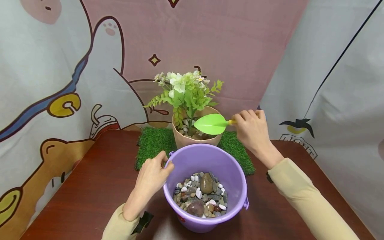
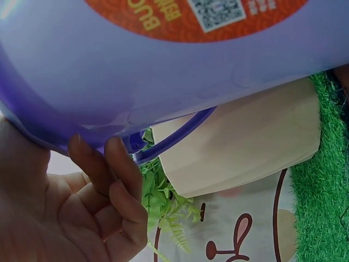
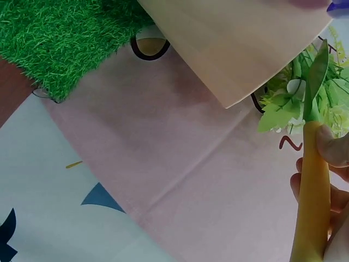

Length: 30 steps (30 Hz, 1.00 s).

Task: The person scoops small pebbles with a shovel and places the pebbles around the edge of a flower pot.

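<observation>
In the head view, my right hand (image 1: pixel 252 130) grips a small trowel (image 1: pixel 211 124) by its yellow handle. The green blade points left over the beige pot (image 1: pixel 196 142), with no stones visible on it; in the right wrist view the trowel (image 3: pixel 313 180) appears nearly edge-on. Several stones surround the stems of a white-flowered plant (image 1: pixel 189 93) in that pot. My left hand (image 1: pixel 153 173) pinches the rim of a purple bucket (image 1: pixel 207 156) at its left side. Wet pebbles (image 1: pixel 199 193) of mixed sizes cover the bucket's bottom.
A green turf mat (image 1: pixel 154 141) lies under the pot on the dark red-brown table (image 1: pixel 114 166). Behind stands a cartoon-printed cloth (image 1: pixel 234 50). The bucket's handle (image 2: pixel 180 134) hangs on its far side, near the pot.
</observation>
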Available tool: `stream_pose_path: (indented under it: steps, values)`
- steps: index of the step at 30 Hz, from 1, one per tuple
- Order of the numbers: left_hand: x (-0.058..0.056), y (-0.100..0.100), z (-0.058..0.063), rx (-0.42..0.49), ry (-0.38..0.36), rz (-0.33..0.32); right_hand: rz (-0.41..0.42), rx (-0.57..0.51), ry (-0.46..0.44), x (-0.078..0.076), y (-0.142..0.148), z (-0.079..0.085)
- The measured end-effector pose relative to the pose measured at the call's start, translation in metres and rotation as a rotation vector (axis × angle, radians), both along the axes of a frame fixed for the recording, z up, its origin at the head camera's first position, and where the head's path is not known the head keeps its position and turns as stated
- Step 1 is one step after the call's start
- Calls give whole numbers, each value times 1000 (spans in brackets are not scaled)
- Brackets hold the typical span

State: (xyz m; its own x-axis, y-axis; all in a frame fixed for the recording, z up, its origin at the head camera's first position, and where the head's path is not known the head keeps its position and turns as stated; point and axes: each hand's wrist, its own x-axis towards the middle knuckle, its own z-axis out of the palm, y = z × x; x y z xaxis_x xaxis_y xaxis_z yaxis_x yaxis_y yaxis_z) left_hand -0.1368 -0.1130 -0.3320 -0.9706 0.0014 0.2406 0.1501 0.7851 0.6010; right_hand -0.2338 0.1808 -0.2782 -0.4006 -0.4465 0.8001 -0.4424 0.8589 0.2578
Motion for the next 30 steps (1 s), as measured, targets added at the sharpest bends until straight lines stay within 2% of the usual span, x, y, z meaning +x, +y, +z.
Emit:
stream_pose_path:
  steps: [5, 12, 17, 22, 27, 30]
  values:
    - [0, 0, 0, -2, -1, -1, 7, -43, -2, 14, 4, -1]
    - [0, 0, -1, -5, 2, 1, 77, -41, 3, 37, 4, 0]
    - [0, 0, -1, -7, -1, -2, 120, 37, 21, 54, 0, -5]
    - [0, 0, 0, -5, -5, 0, 180, 114, -3, 70, -10, -14]
    - [0, 1, 0, -1, -3, 2, 241, 185, -29, 80, -22, -24]
    - [0, 1, -1, 1, -6, 0, 233, 252, -60, 84, -27, -29]
